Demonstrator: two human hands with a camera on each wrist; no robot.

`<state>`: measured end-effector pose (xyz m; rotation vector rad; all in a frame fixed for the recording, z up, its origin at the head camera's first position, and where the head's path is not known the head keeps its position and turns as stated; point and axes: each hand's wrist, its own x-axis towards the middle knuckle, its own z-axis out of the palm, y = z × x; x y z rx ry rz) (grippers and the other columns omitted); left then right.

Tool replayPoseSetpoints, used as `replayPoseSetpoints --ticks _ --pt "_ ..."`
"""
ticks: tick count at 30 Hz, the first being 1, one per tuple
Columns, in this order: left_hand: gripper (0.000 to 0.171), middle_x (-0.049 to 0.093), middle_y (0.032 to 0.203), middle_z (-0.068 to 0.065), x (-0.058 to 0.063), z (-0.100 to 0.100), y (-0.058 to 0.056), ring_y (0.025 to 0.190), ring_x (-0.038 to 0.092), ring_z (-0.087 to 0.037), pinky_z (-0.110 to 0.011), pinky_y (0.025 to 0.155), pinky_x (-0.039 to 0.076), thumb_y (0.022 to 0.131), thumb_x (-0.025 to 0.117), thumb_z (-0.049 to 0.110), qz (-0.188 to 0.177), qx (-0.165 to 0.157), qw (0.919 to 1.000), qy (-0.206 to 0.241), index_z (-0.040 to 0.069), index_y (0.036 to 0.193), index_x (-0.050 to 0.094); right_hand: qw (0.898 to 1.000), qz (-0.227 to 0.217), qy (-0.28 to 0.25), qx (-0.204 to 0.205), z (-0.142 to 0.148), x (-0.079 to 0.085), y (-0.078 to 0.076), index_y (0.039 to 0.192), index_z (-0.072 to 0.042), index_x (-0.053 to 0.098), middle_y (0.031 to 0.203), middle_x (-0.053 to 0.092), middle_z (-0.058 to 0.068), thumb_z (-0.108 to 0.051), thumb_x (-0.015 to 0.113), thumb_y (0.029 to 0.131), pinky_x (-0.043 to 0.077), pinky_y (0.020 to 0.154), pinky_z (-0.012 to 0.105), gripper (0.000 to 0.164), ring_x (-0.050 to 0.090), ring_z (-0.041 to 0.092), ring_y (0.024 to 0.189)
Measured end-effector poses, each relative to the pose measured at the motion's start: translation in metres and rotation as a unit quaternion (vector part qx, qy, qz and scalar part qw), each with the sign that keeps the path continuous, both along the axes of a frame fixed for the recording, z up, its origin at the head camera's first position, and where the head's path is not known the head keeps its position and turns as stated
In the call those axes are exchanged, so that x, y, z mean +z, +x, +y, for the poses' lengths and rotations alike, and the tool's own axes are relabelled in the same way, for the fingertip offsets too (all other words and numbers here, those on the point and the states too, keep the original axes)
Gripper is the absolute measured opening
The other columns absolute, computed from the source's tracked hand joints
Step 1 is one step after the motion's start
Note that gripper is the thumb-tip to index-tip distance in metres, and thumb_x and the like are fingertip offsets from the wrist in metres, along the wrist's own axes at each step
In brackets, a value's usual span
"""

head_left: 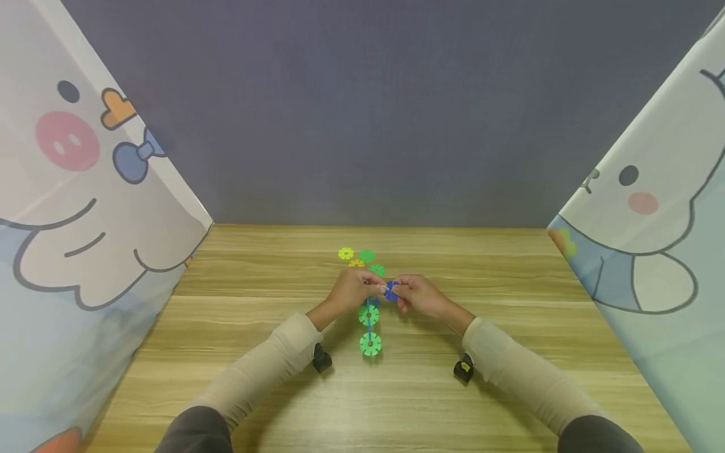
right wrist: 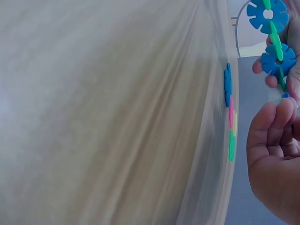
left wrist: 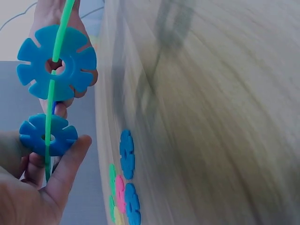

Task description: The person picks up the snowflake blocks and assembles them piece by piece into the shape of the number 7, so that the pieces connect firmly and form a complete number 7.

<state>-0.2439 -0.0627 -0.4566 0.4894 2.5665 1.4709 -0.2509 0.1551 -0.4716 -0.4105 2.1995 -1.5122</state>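
Note:
In the head view a chain of interlocked notched discs [head_left: 370, 344] runs toward the body from under my left hand [head_left: 348, 292]. Its green discs show flat from above, while its blue discs [left wrist: 82, 61] face the left wrist camera. The left fingers pinch the chain's far end, where a pale translucent piece [right wrist: 275, 95] shows at the fingertips. My right hand [head_left: 423, 296] pinches a blue notched disc [head_left: 391, 290] between thumb and fingers, right against the left fingertips. The joint between disc and chain is mostly hidden by the fingers.
Loose notched discs lie on the wooden table just beyond the hands: yellow [head_left: 346, 253], green [head_left: 367, 255], pink [left wrist: 120, 192] and blue [left wrist: 126, 154]. A grey panel [head_left: 374, 113] stands behind the table, with cartoon-printed cloths [head_left: 56, 207] at both sides.

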Motion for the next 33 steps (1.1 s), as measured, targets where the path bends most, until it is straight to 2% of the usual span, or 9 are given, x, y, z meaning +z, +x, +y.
replayPoseSetpoints --ticks 8,14,17,20,24,33 --pt "0.006 0.062 0.077 0.004 0.0013 -0.0034 -0.0003 0.065 0.05 -0.008 -0.017 0.056 0.043 0.09 0.079 0.02 0.021 -0.03 0.9979 -0.055 0.014 0.091 0.078 0.999 -0.004 0.019 0.039 0.0013 0.0003 -0.0017 0.105 0.001 0.064 0.074 0.061 -0.001 -0.015 0.05 0.108 0.054 0.063 0.023 0.021 0.061 0.011 0.064" --pt "0.013 0.062 0.086 0.002 0.0037 -0.0042 0.0009 0.068 0.051 -0.01 -0.021 0.058 0.046 0.091 0.078 0.023 0.009 -0.053 0.9959 -0.073 0.017 0.102 0.077 0.998 -0.023 0.018 0.056 0.0028 0.0028 -0.0029 0.105 -0.001 0.063 0.074 0.059 -0.001 -0.018 0.05 0.108 0.055 0.065 0.023 0.022 0.06 0.011 0.065" --pt "0.023 0.064 0.094 0.0 0.0046 -0.0026 0.0014 0.075 0.055 -0.013 -0.025 0.065 0.05 0.09 0.079 0.024 0.017 -0.066 0.9938 -0.087 0.016 0.112 0.075 0.998 -0.033 0.013 0.054 0.0021 0.0048 -0.0035 0.105 -0.001 0.063 0.074 0.059 -0.001 -0.018 0.05 0.108 0.055 0.065 0.023 0.022 0.06 0.011 0.065" --pt "0.035 0.065 0.108 -0.003 0.0052 -0.0004 0.002 0.092 0.06 -0.017 -0.03 0.078 0.056 0.089 0.081 0.023 0.036 -0.076 0.991 -0.104 0.013 0.121 0.072 0.998 -0.037 0.012 0.053 0.0008 0.006 -0.0045 0.103 -0.001 0.062 0.074 0.059 -0.001 -0.018 0.05 0.108 0.054 0.065 0.023 0.022 0.059 0.011 0.065" --pt "0.047 0.063 0.123 -0.006 0.0038 0.0023 0.003 0.112 0.062 -0.023 -0.037 0.092 0.058 0.088 0.082 0.023 0.056 -0.077 0.9872 -0.128 0.012 0.13 0.067 0.998 -0.042 0.012 0.05 -0.0009 0.0067 -0.0053 0.101 -0.001 0.062 0.073 0.059 -0.001 -0.017 0.049 0.108 0.055 0.064 0.023 0.022 0.059 0.011 0.064" --pt "0.055 0.069 0.123 -0.003 -0.0015 0.0053 0.0034 0.11 0.066 -0.021 -0.034 0.086 0.06 0.083 0.086 0.026 0.094 -0.075 0.9783 -0.169 0.016 0.134 0.066 0.998 -0.052 -0.003 0.043 -0.007 0.0069 -0.004 0.099 0.002 0.063 0.072 0.059 -0.002 -0.014 0.05 0.108 0.055 0.059 0.02 0.022 0.059 0.008 0.062"
